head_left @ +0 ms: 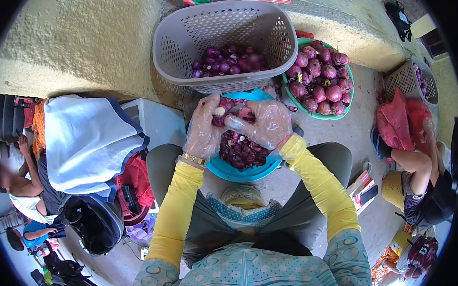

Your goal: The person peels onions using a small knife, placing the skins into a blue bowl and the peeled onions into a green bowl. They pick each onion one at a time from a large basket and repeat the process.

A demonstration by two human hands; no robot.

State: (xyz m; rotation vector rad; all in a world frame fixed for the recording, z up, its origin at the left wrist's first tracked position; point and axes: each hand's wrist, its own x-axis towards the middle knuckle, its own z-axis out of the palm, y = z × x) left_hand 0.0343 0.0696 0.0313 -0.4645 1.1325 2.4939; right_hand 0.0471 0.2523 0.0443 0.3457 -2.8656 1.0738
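Both hands wear clear plastic gloves and meet over a blue basin (238, 175). My left hand (202, 127) is closed around a red onion (219, 113), a pale cut end showing on it. My right hand (268, 122) is closed at the onion's other side, thumb pointing toward the left hand, with reddish-purple layers between the fingers. Below the hands, dark red onion skins (243, 153) fill the basin. Just beyond stands a grey perforated basket (219, 83) with peeled purple onions (226, 62) in it. To its right, a green basin (326, 116) holds unpeeled red onions (321, 75).
A grey box (161, 122) and a white cloth (88, 142) with a dark border lie at left. People sit on both sides. Another grey basket (403, 81) and a red mesh sack (396, 122) are at right. A rough wall (85, 34) runs behind.
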